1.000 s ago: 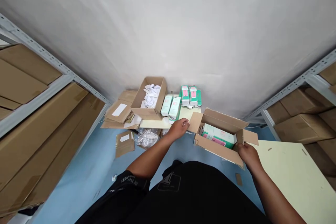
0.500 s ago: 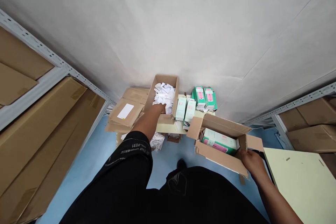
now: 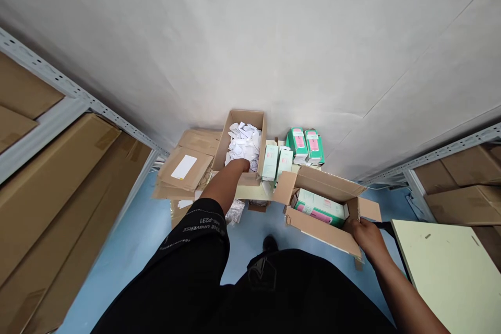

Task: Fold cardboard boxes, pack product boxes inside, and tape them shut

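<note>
Paper (image 3: 246, 141) lies beyond our left hand (image 3: 239, 165), fingers hidden, grip unclear; our right hand (image 3: 367, 236), fingers curled, holds the carton (image 3: 323, 231) stretching leftward.

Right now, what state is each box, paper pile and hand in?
Brown cardboard carton at right: open, flaps spread.
Green, white and pink packaging: lying inside that carton.
Right hand: gripping the carton's end.
Brown cardboard box at left: open.
White paper scraps: heaped loose inside that box.
Left hand: at the scraps, fingers hidden.
Flattened brown cardboard: stacked.
</note>
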`<state>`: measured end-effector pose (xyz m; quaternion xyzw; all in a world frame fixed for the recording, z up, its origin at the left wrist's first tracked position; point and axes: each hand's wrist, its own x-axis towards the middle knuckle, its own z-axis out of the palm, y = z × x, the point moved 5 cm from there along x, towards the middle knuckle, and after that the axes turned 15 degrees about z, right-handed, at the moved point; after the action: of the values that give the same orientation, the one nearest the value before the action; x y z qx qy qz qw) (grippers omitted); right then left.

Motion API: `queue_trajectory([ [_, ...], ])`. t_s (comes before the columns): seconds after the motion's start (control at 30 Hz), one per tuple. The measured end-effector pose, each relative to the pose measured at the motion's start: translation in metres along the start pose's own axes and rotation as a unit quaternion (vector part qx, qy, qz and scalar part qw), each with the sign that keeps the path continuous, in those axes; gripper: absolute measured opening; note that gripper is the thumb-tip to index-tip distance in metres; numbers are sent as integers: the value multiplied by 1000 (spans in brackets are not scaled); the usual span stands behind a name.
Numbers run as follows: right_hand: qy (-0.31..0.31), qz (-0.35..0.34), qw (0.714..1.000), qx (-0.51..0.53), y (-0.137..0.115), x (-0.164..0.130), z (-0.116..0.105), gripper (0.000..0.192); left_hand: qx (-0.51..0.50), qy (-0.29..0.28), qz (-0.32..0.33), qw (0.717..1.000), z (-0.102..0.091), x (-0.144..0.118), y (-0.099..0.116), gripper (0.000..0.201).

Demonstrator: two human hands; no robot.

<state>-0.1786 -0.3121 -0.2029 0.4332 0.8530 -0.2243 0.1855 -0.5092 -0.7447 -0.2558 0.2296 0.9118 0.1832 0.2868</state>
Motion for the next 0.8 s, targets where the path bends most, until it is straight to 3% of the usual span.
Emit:
queue_trajectory([
  [0.1, 2, -16, 1000, -13, -6, 5, 0, 41, 20, -32, -29, 999, -5, -6, -1, 49],
  [0.17, -2, -21, 1000, -22, -11, 7, 0, 40, 32, -18, -26, 999, -17, -11, -1, 53],
  [0.27, -3, -36, 998, -42, -21, 9, -5, 42, 40, 28, -9, 999, -42, -21, -3, 59],
  [0.43, -3, -57, 994, -90, -34, 15, -15, 43, 34, 123, 17, 992, -84, -46, -8, 49],
  [0.53, -7, -51, 993, -106, -39, 18, -19, 46, 2, 206, 47, 978, -107, -63, 2, 45],
  [0.6, -2, -51, 992, -112, -42, 18, -20, 48, -56, 269, 103, 956, -119, -76, 24, 39],
  [0.67, 1, -50, 993, -108, -44, 16, -21, 49, -114, 292, 193, 930, -122, -87, 62, 33],
  [0.73, 0, -47, 994, -97, -45, 14, -21, 49, -155, 241, 294, 912, -110, -93, 112, 33],
  [0.8, -6, -45, 996, -82, -46, 11, -21, 48, -172, 132, 383, 898, -83, -95, 164, 34],
])
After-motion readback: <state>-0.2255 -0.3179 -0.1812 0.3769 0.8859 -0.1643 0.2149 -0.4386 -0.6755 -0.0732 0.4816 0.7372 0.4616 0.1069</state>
